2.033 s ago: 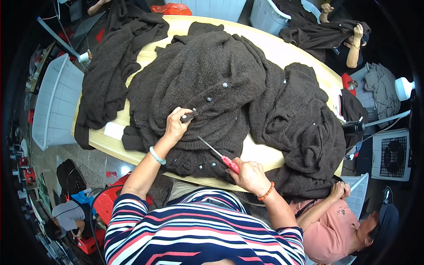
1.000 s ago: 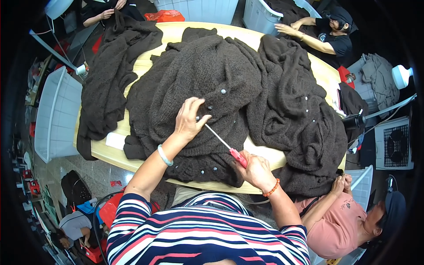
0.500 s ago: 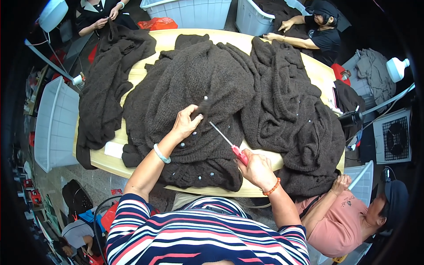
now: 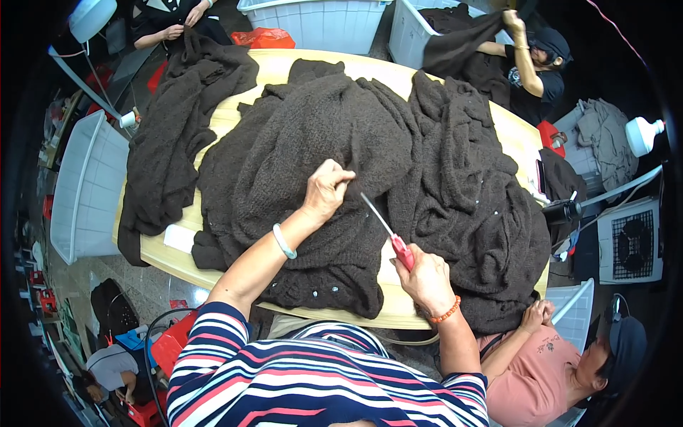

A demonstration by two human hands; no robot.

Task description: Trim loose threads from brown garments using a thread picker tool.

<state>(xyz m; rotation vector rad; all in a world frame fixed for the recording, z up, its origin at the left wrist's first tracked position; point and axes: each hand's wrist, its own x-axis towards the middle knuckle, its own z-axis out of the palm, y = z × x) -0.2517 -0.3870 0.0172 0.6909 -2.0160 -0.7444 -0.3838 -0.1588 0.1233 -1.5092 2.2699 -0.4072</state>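
Observation:
A large dark brown knitted garment [image 4: 284, 142] lies heaped in the middle of the table, with shiny beads or buttons near its lower edge. My left hand [image 4: 327, 191], with a pale bangle on the wrist, is closed in a pinch at the garment's surface, and a fold of the knit seems to run up from the fingertips. My right hand [image 4: 427, 281] is wrapped around the pink-red handle of a thin metal-shafted tool [image 4: 377, 215]. Its tip points up and left, close to my left fingertips. I cannot make out whether it touches the knit.
More dark knits lie at the left [image 4: 167, 142] and right [image 4: 477, 185] of the wooden table [image 4: 242, 85]. Pale plastic bins [image 4: 92, 188] stand around it. Co-workers sit at the far left, far right and near right. A lamp arm [image 4: 619, 181] reaches in from the right.
Both my hands have moved slightly right, the left one also a little upward. The beads by my left fingers are no longer seen. The far-right person has raised a dark cloth.

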